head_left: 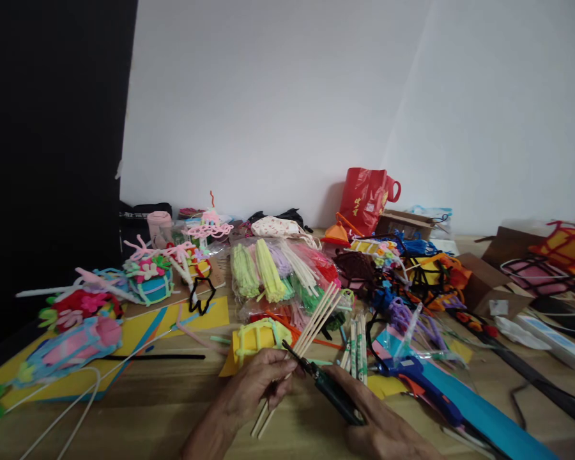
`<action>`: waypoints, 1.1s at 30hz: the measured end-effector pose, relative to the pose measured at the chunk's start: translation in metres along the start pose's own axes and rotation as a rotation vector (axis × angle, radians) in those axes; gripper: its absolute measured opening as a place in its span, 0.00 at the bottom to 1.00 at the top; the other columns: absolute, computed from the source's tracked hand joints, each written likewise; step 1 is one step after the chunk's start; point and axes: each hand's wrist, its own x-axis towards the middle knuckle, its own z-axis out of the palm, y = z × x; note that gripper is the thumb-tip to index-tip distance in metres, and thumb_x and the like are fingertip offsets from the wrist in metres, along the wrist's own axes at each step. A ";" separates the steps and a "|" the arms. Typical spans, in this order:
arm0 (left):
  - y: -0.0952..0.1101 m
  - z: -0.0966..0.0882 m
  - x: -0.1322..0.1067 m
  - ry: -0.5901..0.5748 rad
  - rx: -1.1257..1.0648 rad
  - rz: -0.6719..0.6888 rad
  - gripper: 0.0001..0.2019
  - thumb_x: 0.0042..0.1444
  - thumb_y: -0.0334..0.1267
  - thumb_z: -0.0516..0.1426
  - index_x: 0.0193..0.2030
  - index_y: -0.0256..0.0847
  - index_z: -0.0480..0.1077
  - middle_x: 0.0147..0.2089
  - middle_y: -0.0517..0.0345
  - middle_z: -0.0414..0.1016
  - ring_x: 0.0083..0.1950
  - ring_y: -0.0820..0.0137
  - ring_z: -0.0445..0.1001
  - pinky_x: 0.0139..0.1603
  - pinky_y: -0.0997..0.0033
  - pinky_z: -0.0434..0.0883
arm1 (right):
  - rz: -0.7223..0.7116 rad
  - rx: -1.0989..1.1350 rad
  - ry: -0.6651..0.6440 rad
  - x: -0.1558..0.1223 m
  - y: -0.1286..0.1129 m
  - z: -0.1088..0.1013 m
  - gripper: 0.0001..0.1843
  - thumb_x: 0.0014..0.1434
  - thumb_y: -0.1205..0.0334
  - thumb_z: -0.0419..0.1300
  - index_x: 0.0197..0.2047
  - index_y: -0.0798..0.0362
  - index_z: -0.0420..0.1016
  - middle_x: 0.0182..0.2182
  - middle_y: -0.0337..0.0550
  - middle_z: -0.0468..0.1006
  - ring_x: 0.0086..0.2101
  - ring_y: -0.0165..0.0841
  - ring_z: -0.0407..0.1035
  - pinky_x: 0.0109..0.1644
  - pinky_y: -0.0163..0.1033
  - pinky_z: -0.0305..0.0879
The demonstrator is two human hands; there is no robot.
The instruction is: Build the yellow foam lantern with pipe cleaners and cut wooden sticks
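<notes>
Pinched in the fingers of my left hand (263,377) is a small bundle of thin wooden chopsticks (319,314), slanting up to the right with their lower ends poking out below. My right hand (371,409) is wrapped round the dark handles of a pair of pliers (335,393). The pliers' jaws lie against the chopsticks, just by my left fingertips; whether they bite on the wood I cannot tell. Just beyond the pliers lie more chopsticks in printed wrappers (359,348). A yellow piece with a pale pipe-cleaner lattice (259,338) sits behind my left hand.
Bags of pipe cleaners (271,275) fill the middle. A blue glue gun (419,377) lies at right on a blue sheet (479,402). Pipe-cleaner crafts (148,281) and yellow card (206,313) spread leftward, with a white cord (93,390). A red bag (364,198) stands at the back.
</notes>
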 end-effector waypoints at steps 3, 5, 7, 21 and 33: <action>0.000 0.001 0.000 0.005 -0.005 0.008 0.17 0.46 0.51 0.61 0.28 0.37 0.67 0.15 0.72 0.57 0.15 0.82 0.48 0.18 0.76 0.45 | 0.025 -0.039 -0.030 0.000 0.003 0.001 0.44 0.45 0.69 0.55 0.67 0.48 0.53 0.66 0.44 0.56 0.65 0.48 0.46 0.67 0.49 0.42; 0.001 0.002 0.000 0.000 -0.008 0.002 0.18 0.45 0.52 0.61 0.28 0.38 0.66 0.15 0.73 0.55 0.15 0.82 0.46 0.18 0.76 0.43 | 0.014 -0.036 -0.069 -0.001 0.003 0.000 0.44 0.46 0.69 0.55 0.68 0.49 0.51 0.67 0.43 0.54 0.65 0.47 0.44 0.67 0.47 0.42; 0.002 0.002 0.000 -0.006 -0.009 -0.007 0.18 0.45 0.52 0.61 0.28 0.38 0.66 0.15 0.73 0.55 0.16 0.82 0.44 0.18 0.75 0.41 | 0.020 -0.023 -0.096 -0.003 0.003 -0.001 0.44 0.48 0.69 0.54 0.69 0.49 0.49 0.68 0.42 0.51 0.66 0.45 0.43 0.67 0.46 0.42; 0.003 -0.001 0.002 0.000 0.050 -0.061 0.22 0.41 0.57 0.61 0.28 0.39 0.64 0.14 0.76 0.50 0.15 0.82 0.41 0.16 0.75 0.39 | -0.082 0.082 -0.085 0.004 0.028 0.011 0.40 0.51 0.65 0.57 0.67 0.45 0.53 0.67 0.38 0.53 0.66 0.44 0.43 0.67 0.46 0.43; 0.015 0.005 -0.004 0.015 0.110 -0.058 0.26 0.39 0.62 0.62 0.27 0.39 0.64 0.16 0.75 0.51 0.16 0.83 0.41 0.18 0.75 0.37 | -0.202 0.243 0.070 0.008 0.004 0.032 0.38 0.45 0.68 0.53 0.62 0.54 0.60 0.51 0.50 0.72 0.57 0.46 0.60 0.58 0.46 0.57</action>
